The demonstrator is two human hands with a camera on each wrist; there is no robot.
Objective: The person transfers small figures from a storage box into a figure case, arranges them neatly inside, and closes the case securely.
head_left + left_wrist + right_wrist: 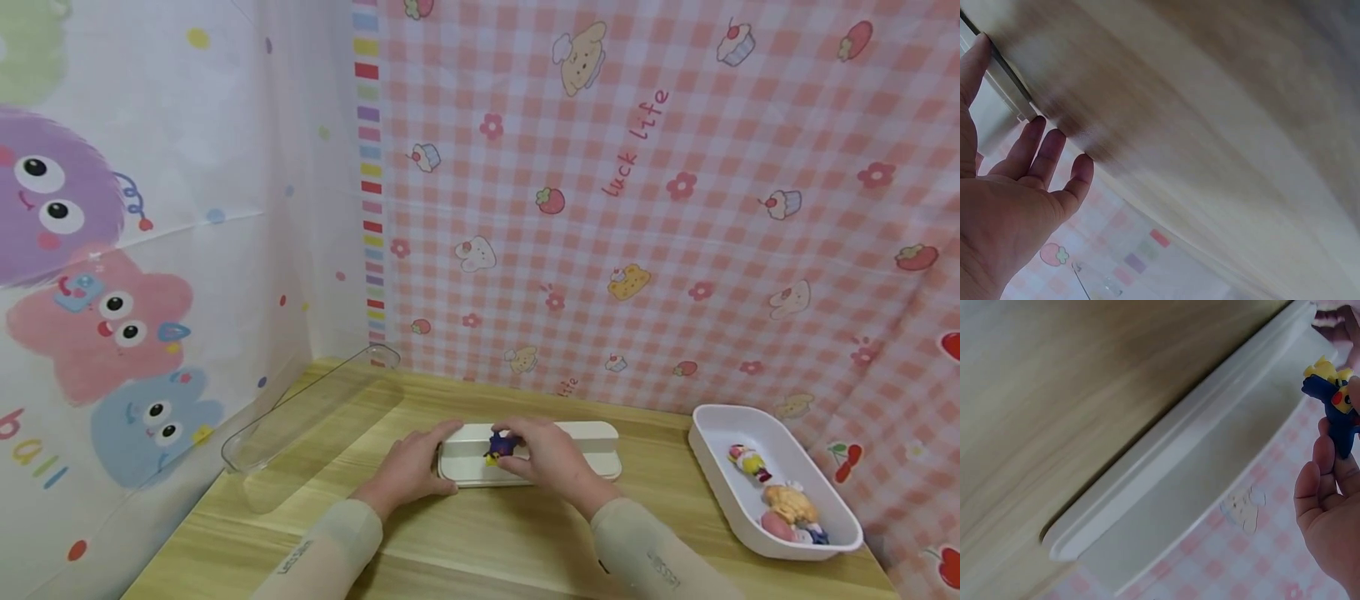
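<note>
The dark blue and yellow figurine (498, 447) is partly covered by the fingers, and the right wrist view cuts it off at the frame's edge, so we cannot tell whether it touches the white base (602, 464) beneath. That view also loses part of the right hand (558, 458). The clear cover (318, 421) (its rim is easier to see than its walls) lies along the left edge of the desk (420, 542), toward the far left corner.

We count one base, one cover and one white basin (716, 492), which sits by the desk's right edge. In the basin we make out a yellow-and-pink toy (748, 462) toward the far end and an orange-tan toy (791, 502) nearer us; at the near end a pink shape and a blue-and-white one crowd together, and we cannot say whether they are separate.

Our right hand pinches the figurine between thumb and fingertips, over the base, left of its middle. Our left hand (408, 468) holds the base's left end, thumb at the near corner and fingers set wide of it around the end.
</note>
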